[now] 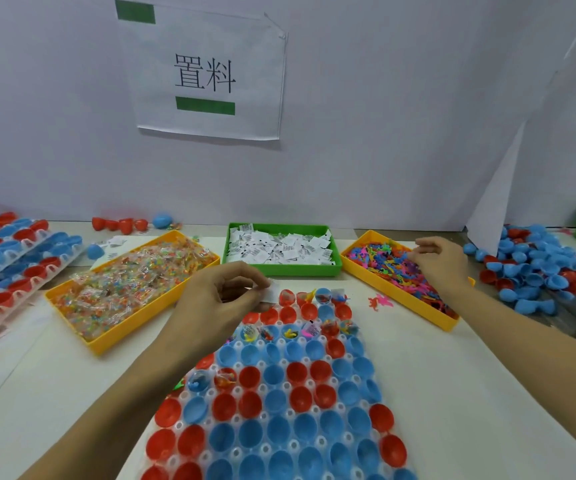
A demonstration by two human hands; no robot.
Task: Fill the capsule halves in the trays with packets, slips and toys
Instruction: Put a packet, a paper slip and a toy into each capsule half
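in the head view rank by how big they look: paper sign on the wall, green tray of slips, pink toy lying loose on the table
1. paper sign
2. green tray
3. pink toy

The sign hangs farther back, so its lead is safe.

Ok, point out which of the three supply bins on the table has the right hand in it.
The yellow rectangular bin of small colourful plastic toys at the far right. The right hand reaches into it; the other yellow bin and the green one go untouched.

The left hand (224, 299) hides part of the capsule tray (279, 410), whose near end runs off the bottom edge; slip print is illegible
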